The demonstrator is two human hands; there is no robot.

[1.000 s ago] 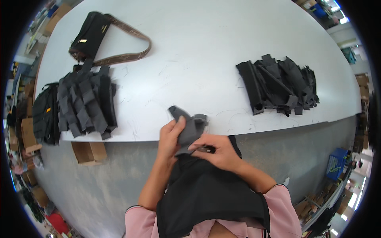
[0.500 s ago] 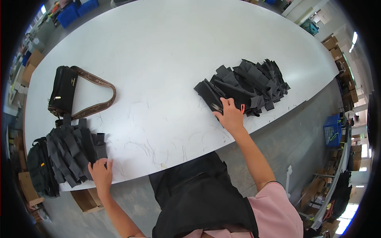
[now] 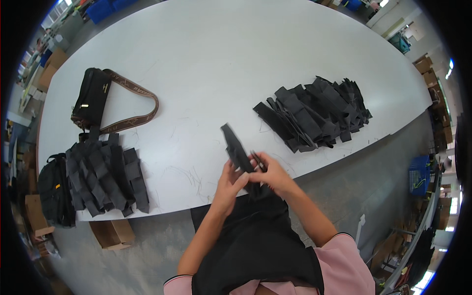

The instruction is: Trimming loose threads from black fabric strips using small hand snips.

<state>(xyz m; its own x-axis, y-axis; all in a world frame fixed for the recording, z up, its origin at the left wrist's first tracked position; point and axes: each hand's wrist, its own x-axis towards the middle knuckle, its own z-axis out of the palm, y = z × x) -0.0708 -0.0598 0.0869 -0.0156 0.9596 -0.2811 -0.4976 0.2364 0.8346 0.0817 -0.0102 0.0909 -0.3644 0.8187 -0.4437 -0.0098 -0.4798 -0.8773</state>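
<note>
A dark fabric strip [image 3: 235, 143] is held up in front of me at the table's near edge, tilted with its far end to the left. My left hand [image 3: 229, 186] is closed on it, thumb on top. From the other side my right hand [image 3: 273, 176] meets the strip with its thumb and also has small thread snips [image 3: 258, 161] in its fingers, blades toward the table. A pile of overlapping dark strips [image 3: 314, 114] lies to the right. Another such pile [image 3: 105, 174] lies at the left, near the table edge.
A small black bag [image 3: 92, 98] with a brown patterned strap [image 3: 135, 121] lies at the left of the white table [image 3: 211, 64]. Beside the left pile is a black backpack [image 3: 54, 191]. Loose threads [image 3: 184, 174] are scattered on the tabletop. An open cardboard box [image 3: 112, 235] sits below the near edge.
My right hand has come back from the right pile with the snips and a strip. My left hand has left the left pile and now grips that strip in the middle. The view has shifted slightly.
</note>
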